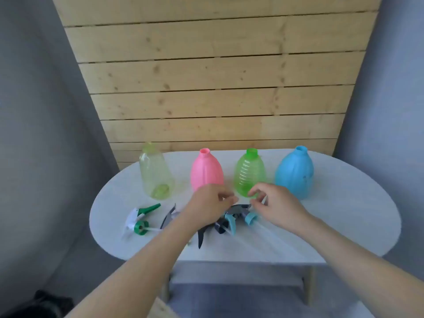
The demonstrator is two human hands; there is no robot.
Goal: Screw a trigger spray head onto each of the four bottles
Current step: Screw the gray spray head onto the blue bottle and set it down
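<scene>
Two bare forearms nearest, reaching out over the white counter (344, 226). Left hand (210, 203) and right hand (273, 204) close together above the tangle of spray heads, fingers loosely curled and apart, clamped on nothing that can be made out (some blur here). Blue-collared spray head (241, 216) just beneath them; green-and-white spray head (138, 220) lying well to the left. Behind, four uncapped bottles upright in a row: yellow bottle (157, 173), pink bottle (206, 171), green bottle (249, 174), blue bottle (294, 172). Best to free one head from the pile first, feed its dip tube straight down a neck, steady the bottle, then turn the collar squarely.
</scene>
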